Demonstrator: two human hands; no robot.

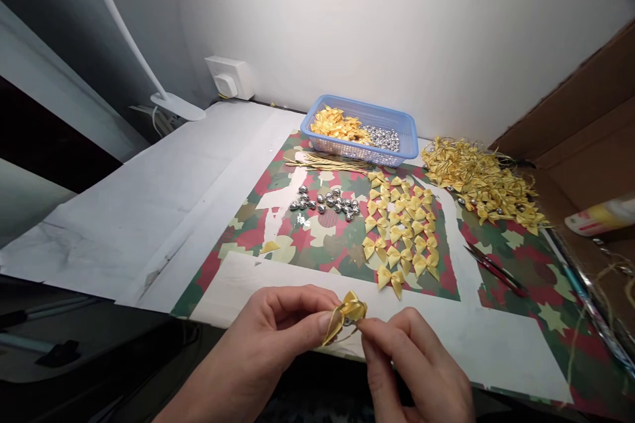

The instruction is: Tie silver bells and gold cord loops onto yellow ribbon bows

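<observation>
Over the table (pixel 114 211), left fingers (pixel 308 334) pinch a gold bow (pixel 354 308); right fingers (pixel 389 337) pinch its right side.

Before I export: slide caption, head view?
Left hand holding a yellow bow, right hand at its edge, before laid-out bows, silver beads and a blue basket.
</observation>
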